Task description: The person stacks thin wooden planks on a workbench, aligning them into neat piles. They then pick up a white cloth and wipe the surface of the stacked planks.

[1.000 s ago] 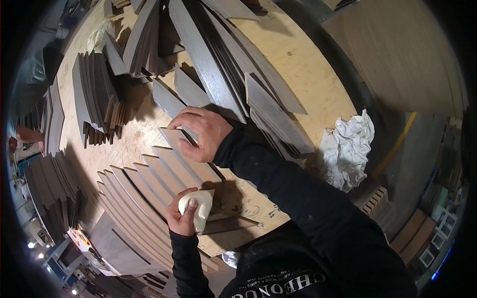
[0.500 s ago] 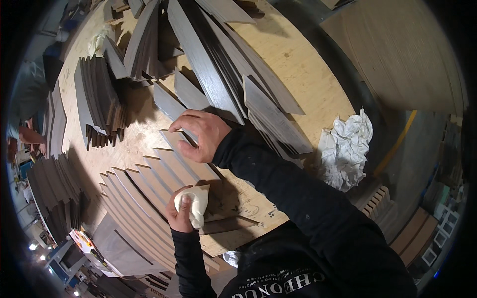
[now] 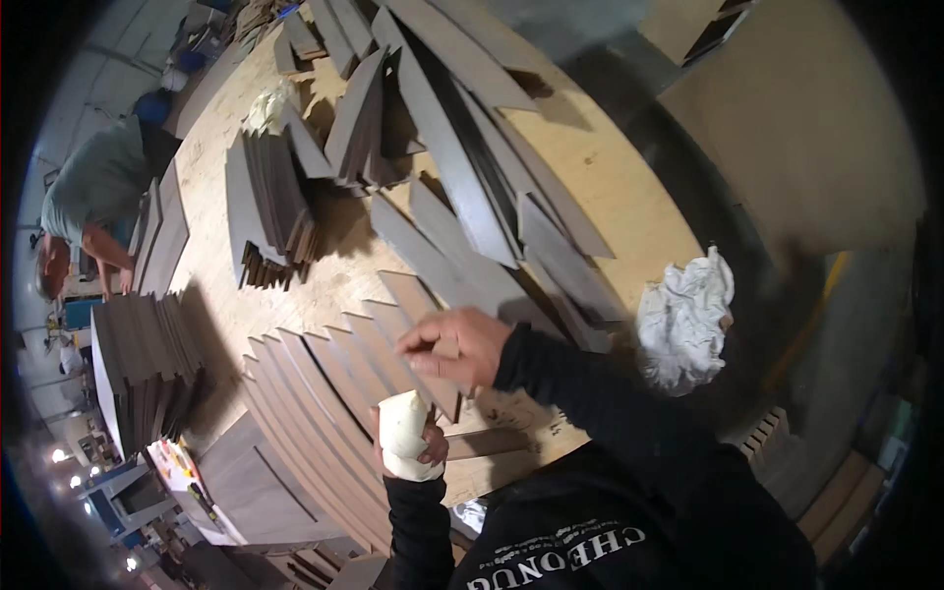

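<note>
My left hand [image 3: 433, 447] is closed round a cream-white cloth pad [image 3: 403, 433] at the table's near side. Just above and to the right, my right hand [image 3: 462, 346] hovers over or touches the boards, slightly blurred. Its fingers curl in toward the thumb; whatever may be between them is too small to make out. Under and left of both hands, a row of thin light-brown wooden strips [image 3: 329, 413] lies fanned, edges overlapping with dark gaps. A short loose strip [image 3: 487, 442] rests on the plywood table [image 3: 629, 182] to the right of my left hand.
Stacks of grey-brown boards stand at left [image 3: 147, 364] and far left of centre [image 3: 270, 206]. Long grey boards [image 3: 452, 157] lean across the far side. A crumpled white cloth [image 3: 685, 320] sits at the right edge. At far left a co-worker [image 3: 108, 187] bends over boards.
The view has shifted, so the table appears further right. My right hand has come down nearer my left, its fingers drawn closer together. The left still grips the cloth pad, now turned more upright.
</note>
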Tool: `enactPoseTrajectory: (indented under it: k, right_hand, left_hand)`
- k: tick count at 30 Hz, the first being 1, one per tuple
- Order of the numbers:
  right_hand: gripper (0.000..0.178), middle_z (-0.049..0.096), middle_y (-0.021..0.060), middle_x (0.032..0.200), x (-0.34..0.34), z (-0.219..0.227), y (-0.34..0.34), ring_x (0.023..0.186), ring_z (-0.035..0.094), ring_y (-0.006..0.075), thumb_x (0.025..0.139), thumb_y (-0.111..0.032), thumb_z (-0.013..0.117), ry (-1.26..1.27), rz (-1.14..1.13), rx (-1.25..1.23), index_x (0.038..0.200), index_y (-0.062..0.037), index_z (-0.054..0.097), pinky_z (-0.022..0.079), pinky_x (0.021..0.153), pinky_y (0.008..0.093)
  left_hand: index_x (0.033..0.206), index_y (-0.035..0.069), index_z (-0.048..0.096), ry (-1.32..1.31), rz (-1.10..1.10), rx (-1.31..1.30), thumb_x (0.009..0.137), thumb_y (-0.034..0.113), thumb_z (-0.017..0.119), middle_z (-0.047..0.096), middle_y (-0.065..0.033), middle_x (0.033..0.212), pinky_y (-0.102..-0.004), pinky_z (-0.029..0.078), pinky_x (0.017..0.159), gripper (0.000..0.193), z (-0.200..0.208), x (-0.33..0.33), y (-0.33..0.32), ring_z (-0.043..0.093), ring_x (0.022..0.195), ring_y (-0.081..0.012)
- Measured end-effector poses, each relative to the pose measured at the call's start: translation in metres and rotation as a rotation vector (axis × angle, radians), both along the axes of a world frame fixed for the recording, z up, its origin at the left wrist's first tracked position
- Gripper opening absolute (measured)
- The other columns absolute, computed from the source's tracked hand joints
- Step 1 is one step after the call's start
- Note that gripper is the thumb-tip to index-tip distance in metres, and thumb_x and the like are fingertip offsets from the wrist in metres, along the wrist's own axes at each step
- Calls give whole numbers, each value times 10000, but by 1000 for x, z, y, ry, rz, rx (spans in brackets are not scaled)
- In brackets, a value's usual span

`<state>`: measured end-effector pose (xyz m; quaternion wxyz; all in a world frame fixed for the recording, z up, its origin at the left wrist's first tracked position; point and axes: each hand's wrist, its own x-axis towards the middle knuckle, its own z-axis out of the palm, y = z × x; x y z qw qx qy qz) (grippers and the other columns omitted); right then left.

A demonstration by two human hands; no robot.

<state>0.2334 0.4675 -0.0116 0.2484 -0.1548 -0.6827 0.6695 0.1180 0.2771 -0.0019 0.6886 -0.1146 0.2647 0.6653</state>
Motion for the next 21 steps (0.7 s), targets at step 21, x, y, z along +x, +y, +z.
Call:
enactPoseTrajectory:
  k: [21]
  right_hand:
    - [241, 590, 128, 903, 267, 34, -53, 840, 582, 261, 715, -91, 645, -578, -1294, 334, 933, -40, 558, 457, 755, 324]
  left_hand:
    - [1110, -13, 475, 413, -387, -59, 821, 582, 412, 579, -160, 715, -292, 384, 375, 664, -3, 99, 49, 492, 425, -221]
